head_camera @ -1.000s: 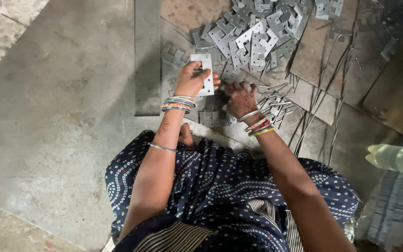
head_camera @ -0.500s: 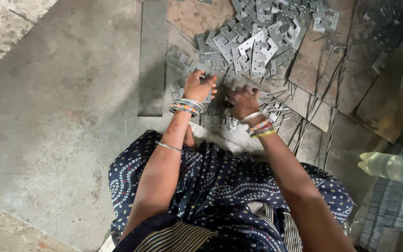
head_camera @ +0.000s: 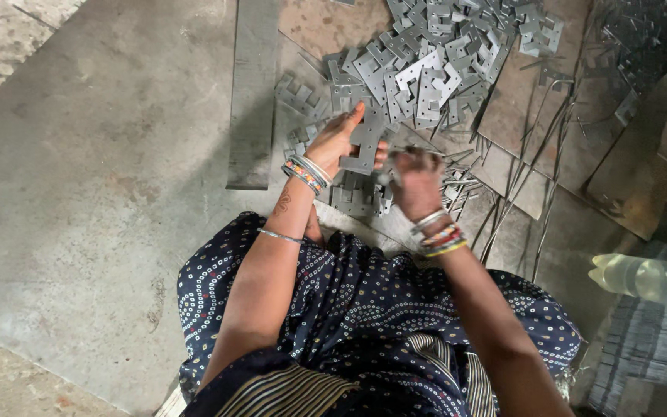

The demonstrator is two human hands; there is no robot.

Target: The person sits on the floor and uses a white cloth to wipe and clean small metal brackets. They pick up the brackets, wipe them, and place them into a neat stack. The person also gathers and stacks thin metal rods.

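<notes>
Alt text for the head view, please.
Seen from above, a seated person's left hand holds a flat notched grey metal plate, the right hand beside it, over a pile of like plates on the floor.

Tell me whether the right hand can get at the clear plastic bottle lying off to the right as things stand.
Probably yes, with a sideways stretch. The right hand is at the small metal plates, and the clear plastic bottle lies beside the right knee with only bare floor and thin rods between.
</notes>
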